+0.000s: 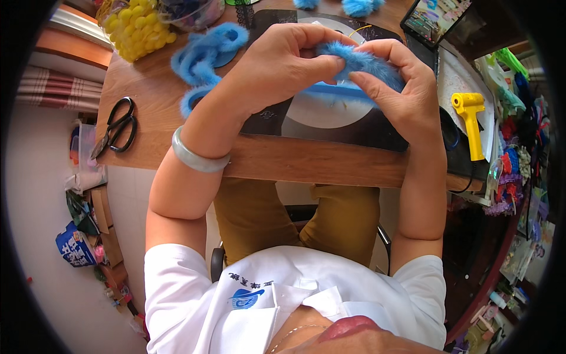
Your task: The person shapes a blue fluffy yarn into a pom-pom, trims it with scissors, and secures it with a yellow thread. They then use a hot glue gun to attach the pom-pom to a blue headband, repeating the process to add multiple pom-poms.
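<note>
Both hands grip a fluffy blue fur strip (376, 66) over a dark mat with a pale round print (327, 117). My left hand (287, 66) pinches the strip's left part between thumb and fingers. From the other side, my right hand (404, 84) holds it with the thumb in front and the fingers behind, close to the left thumb. A smooth blue band (338, 90) runs just below the fur; whether it is joined to the fur is hidden by the fingers. More blue fur strip (194, 62) lies looped on the wooden table, left of my left hand.
Black-handled scissors (119, 128) lie near the table's left edge. A bag of yellow balls (137, 31) and a clear plastic tub (192, 13) stand at the back left. Blue fur pieces (360, 6), a lit screen device (435, 20) and a corded yellow glue gun (469, 124) are beyond and right.
</note>
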Demonstrator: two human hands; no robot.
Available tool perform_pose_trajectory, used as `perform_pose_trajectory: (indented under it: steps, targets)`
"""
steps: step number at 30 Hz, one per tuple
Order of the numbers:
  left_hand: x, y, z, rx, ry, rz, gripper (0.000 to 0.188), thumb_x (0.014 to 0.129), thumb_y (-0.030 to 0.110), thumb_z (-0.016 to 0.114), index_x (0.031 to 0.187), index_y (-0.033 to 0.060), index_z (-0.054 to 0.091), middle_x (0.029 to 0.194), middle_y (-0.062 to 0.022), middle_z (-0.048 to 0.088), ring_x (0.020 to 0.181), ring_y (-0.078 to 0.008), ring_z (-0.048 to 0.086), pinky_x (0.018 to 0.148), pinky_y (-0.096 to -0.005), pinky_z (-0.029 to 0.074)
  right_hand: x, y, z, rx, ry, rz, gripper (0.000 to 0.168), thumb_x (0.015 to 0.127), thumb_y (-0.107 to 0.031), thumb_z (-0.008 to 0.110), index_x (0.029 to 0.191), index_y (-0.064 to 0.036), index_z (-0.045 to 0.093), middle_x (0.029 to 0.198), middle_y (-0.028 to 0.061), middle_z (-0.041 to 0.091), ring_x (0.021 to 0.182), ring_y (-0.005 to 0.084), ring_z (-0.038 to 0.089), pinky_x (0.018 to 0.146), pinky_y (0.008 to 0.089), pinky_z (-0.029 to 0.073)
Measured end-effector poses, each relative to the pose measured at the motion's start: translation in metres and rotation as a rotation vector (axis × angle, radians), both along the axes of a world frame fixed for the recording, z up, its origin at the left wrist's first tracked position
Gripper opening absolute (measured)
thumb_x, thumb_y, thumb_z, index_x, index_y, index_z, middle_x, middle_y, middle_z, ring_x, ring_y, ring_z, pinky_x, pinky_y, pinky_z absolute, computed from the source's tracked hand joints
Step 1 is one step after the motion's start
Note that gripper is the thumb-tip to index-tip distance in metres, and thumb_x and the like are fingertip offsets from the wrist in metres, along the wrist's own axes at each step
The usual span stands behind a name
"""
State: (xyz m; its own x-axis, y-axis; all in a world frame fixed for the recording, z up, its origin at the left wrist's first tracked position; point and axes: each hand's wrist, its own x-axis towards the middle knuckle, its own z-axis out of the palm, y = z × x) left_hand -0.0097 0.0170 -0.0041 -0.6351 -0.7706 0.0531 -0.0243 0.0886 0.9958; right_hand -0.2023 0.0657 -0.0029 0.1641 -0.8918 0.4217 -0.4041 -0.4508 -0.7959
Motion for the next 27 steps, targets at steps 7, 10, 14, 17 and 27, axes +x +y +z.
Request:
perform_pose_trajectory:
  steps: [7,10,14,17,27]
  targets:
    - [0.001,0.0,0.002,-0.025,-0.044,-0.015,0.028,0.084,0.008,0.061,0.111,0.0008,0.06,0.095,-0.0008,0.061,0.078,-0.0036,0.055,0.072,-0.0175,0.049,-0.001,0.001,0.006,0.287,-0.225,0.047,0.017,0.085,-0.018,0.064,0.089,-0.001,0.064,0.068,-0.0018,0.058,0.062,0.0025,0.051,0.055,0.0144,0.04]
    - [0.0,0.002,0.002,-0.032,0.006,-0.011,0.028,0.084,0.007,0.061,0.111,0.0012,0.06,0.094,-0.0001,0.061,0.076,-0.0025,0.054,0.07,-0.0164,0.048,-0.006,-0.001,0.003,0.363,-0.301,0.119,0.02,0.085,-0.02,0.064,0.091,-0.001,0.064,0.071,-0.0012,0.06,0.063,0.0001,0.051,0.053,0.0127,0.039]
    - [-0.003,0.003,-0.002,-0.09,0.103,0.012,0.029,0.082,0.003,0.063,0.111,0.0009,0.059,0.094,0.0004,0.06,0.076,-0.0014,0.053,0.068,-0.0153,0.047,-0.006,-0.002,0.002,0.377,-0.354,0.137,0.019,0.085,-0.018,0.064,0.093,-0.001,0.065,0.073,-0.0012,0.061,0.064,-0.0004,0.051,0.054,0.0125,0.039]
    - [-0.005,0.005,-0.002,-0.259,-0.049,0.114,0.032,0.081,0.002,0.064,0.112,0.0004,0.058,0.098,-0.0004,0.061,0.077,-0.0011,0.053,0.068,-0.0149,0.046,-0.002,-0.001,-0.001,0.312,-0.316,0.055,0.018,0.085,-0.017,0.064,0.092,0.0,0.065,0.073,-0.0013,0.061,0.065,0.0001,0.051,0.055,0.0126,0.04]
    - [0.004,-0.006,-0.004,-0.023,0.266,-0.226,0.04,0.084,0.003,0.061,0.122,-0.0028,0.048,0.107,-0.0074,0.059,0.094,-0.0138,0.059,0.083,-0.026,0.05,-0.003,0.001,0.002,0.195,-0.357,0.02,0.016,0.083,-0.016,0.066,0.088,-0.001,0.065,0.074,-0.0008,0.063,0.066,0.0014,0.054,0.058,0.0135,0.043]
